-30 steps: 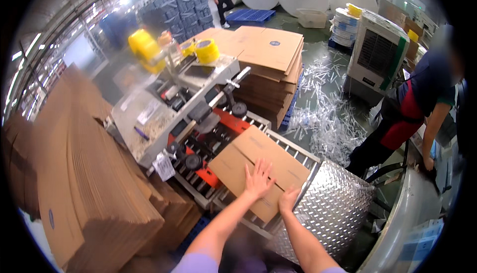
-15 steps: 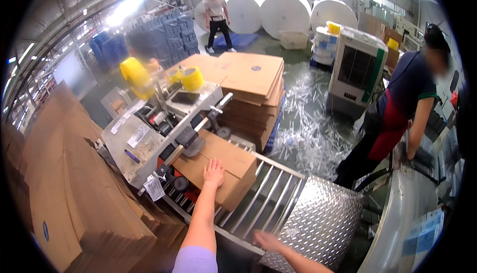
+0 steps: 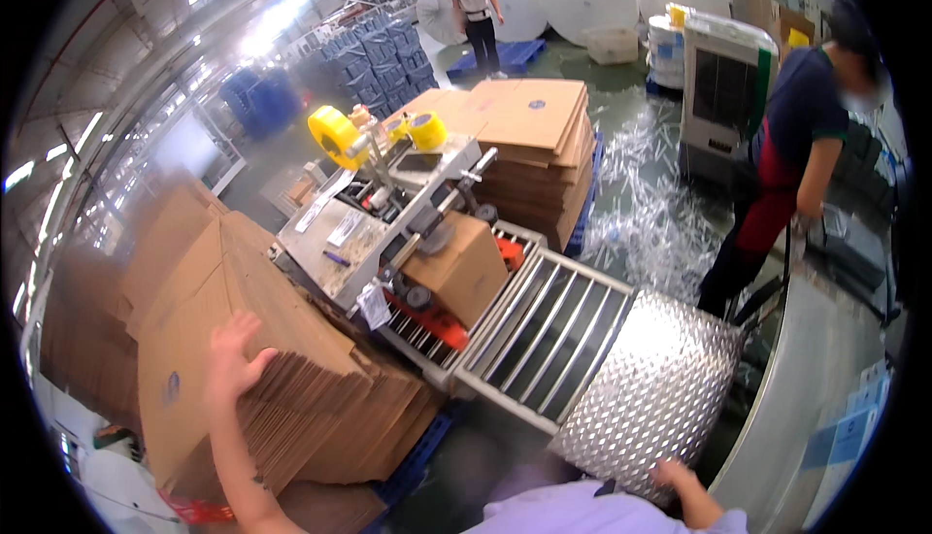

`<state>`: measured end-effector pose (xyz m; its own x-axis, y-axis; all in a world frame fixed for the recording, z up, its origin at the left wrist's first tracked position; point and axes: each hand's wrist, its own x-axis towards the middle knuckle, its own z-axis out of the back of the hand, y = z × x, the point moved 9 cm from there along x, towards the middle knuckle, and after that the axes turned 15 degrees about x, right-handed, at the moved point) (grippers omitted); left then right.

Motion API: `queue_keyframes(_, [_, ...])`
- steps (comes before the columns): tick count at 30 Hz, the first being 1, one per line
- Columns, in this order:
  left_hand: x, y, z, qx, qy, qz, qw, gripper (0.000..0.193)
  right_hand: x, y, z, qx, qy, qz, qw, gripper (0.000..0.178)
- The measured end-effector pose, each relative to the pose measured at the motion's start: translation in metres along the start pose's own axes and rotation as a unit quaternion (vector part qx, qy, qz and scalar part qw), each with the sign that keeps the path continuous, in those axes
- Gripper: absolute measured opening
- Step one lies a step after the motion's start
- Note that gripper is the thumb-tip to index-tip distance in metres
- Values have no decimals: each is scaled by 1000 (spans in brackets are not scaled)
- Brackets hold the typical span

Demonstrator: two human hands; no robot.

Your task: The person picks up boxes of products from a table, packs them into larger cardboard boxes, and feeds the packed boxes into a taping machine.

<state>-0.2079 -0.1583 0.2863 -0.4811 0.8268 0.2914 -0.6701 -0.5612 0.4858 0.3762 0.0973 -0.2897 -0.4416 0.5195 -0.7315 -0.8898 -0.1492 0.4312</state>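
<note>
My left hand [image 3: 238, 354] is open, its thumb spread from the blurred fingers, at the top edge of a stack of flattened cardboard boxes [image 3: 320, 393]. Whether it touches the stack I cannot tell. My right hand [image 3: 672, 476] hangs low over the near edge of a metal tread plate [image 3: 655, 379]. Its fingers are loosely bent and hold nothing that I can see. A closed cardboard box [image 3: 471, 267] sits under the arm of a tape-sealing machine [image 3: 340, 238], between its orange side belts [image 3: 427, 322].
A roller conveyor [image 3: 544, 340] joins the machine to the tread plate. Behind stands a pallet of flat cartons [image 3: 524, 121]. Plastic scraps [image 3: 641, 214] litter the floor beside a white air cooler [image 3: 723, 97]. A co-worker [image 3: 791, 136] bends over a counter [image 3: 825, 359] at right; another person [image 3: 476, 15] stands far back.
My left hand has left the cardboard box and swung left to the flattened stack. The box has moved farther into the machine. My right hand has moved right, and the view has turned left.
</note>
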Motion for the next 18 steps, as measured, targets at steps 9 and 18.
queue_keyframes(9, [-33,-13,-4,-92,-49,-11,994,51,-33,186,86,188,-60,268,943,36])
queue_keyframes(18, [-85,117,52,130,-265,321,900,17,-46,-12,-34,260,-18,65,963,39])
